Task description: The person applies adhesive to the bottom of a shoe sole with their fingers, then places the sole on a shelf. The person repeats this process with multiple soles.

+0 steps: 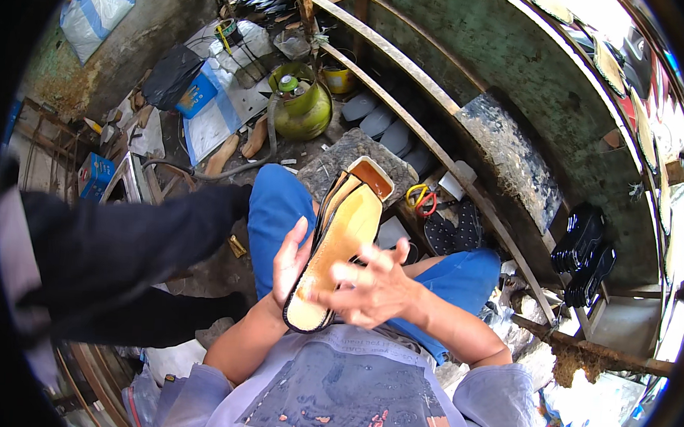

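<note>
My left hand [288,266] is closed around the side of a stack of shoe insoles [341,227], tilted above my lap. The top insole is tan with a dark stitched edge, and a darker, wet-looking patch lies across its middle. Over the lower half of it, my right hand [369,287] is spread, somewhat smeared by motion. Its fingertips seem to touch the surface, and nothing shows in its grasp. Just past the insoles' far end stands an open rectangular tub [372,177] of orange-brown, glue-like stuff, partly covered by them.
A stone slab [343,158] lies under the tub, with scissors [420,199] with yellow and red handles to its right. Farther off stand a green gas cylinder [301,109] and grey soles [376,122]. A person's dark-trousered leg [135,239] reaches in from the left. Wooden rails [436,145] run along the right.
</note>
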Motion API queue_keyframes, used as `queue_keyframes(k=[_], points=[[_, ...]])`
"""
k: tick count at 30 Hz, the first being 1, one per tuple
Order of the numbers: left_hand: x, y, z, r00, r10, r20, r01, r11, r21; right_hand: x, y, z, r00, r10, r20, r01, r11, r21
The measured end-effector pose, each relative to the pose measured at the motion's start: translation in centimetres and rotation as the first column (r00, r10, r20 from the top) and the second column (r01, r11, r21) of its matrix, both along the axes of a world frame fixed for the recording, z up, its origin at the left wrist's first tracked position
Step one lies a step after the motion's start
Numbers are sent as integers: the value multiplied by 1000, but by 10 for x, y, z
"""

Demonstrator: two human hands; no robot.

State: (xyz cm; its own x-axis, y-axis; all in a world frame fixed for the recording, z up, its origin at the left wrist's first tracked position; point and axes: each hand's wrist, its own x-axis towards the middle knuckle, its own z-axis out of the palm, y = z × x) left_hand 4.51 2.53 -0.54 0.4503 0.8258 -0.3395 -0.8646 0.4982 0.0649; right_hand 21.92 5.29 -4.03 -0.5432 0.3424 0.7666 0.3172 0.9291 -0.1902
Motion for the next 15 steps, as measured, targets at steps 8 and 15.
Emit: queue_keyframes(k=[8,15], points=[[-14,12,-24,999,41,26,-42,999,24,-5,5,-6,999,45,-12,-46,946,-321],[-52,2,-39,945,271,-182,-239,955,178,25,106,-121,749,-480,456,657,450,-605]])
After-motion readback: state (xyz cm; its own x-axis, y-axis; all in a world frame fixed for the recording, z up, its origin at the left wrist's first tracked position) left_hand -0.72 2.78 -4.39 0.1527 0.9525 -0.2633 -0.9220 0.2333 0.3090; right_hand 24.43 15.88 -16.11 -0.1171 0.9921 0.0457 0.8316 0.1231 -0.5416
